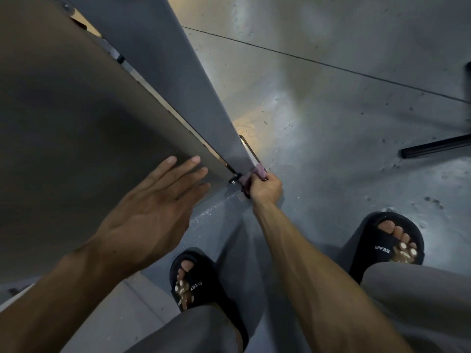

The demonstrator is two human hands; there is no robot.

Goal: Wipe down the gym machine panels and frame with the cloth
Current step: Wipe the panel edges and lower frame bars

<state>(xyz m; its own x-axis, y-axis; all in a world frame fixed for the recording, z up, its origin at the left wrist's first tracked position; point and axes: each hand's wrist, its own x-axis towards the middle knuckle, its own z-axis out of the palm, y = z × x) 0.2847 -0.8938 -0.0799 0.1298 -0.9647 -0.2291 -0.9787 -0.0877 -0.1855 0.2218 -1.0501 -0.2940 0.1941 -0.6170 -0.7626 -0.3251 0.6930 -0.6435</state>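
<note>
Right hand point(266, 187), fist closed around a bunched pinkish cloth point(257, 172), presses it to the foot of the gym machine's grey frame upright point(193, 93), just right of centre in our one head view, where the post meets the speckled floor point(331, 103). Left hand point(153, 202), at about eight o'clock from the cloth, lies flat with fingers straight against the large dark panel point(76, 110), bracing, holding nothing. At the cloth's nine o'clock we see a small bolt or bracket point(234, 179), and a thin metal loop point(248, 149) rises at its twelve. We judge the snag risk real: a loose fold could catch on that hardware and pull free, or knuckles could scrape it. Our sandalled feet point(387, 240) stand at five and six o'clock near a floor that may be damp, so leaning on the panel could cost us footing.
</note>
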